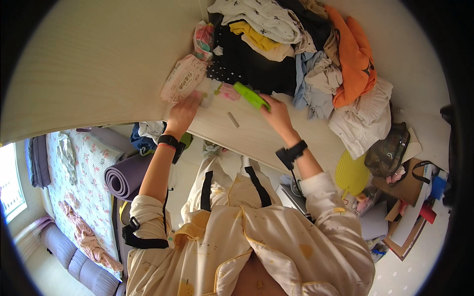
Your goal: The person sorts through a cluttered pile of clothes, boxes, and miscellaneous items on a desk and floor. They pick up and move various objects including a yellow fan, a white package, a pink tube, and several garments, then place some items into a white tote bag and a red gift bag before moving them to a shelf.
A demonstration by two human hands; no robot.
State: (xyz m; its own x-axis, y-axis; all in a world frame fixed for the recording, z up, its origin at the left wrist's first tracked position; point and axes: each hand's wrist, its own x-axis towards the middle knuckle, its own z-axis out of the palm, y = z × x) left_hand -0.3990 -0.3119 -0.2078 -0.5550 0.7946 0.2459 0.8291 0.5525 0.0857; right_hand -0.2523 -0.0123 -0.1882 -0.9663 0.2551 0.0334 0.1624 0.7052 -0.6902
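Note:
My right hand point(274, 111) grips one end of a bright green flat object point(251, 97), whose exact kind I cannot tell, above a pale wooden shelf. My left hand point(183, 113) reaches to the lower edge of a pink pack of wipes point(184, 78), beside a clear and pink plastic wrapper point(208, 94); its fingertips are partly hidden, so I cannot tell whether they hold anything. A small pink packet point(228, 91) lies just left of the green object. Between my hands, a short grey strip point(233, 120) rests on the shelf.
Piled clothes cover the back of the shelf point(207, 120), among them a black dotted cloth point(255, 63) and an orange garment point(355, 59). To the right are a yellow-green fan point(352, 174) and a dark mesh pouch point(389, 150). A tall wooden panel point(100, 66) stands at the left.

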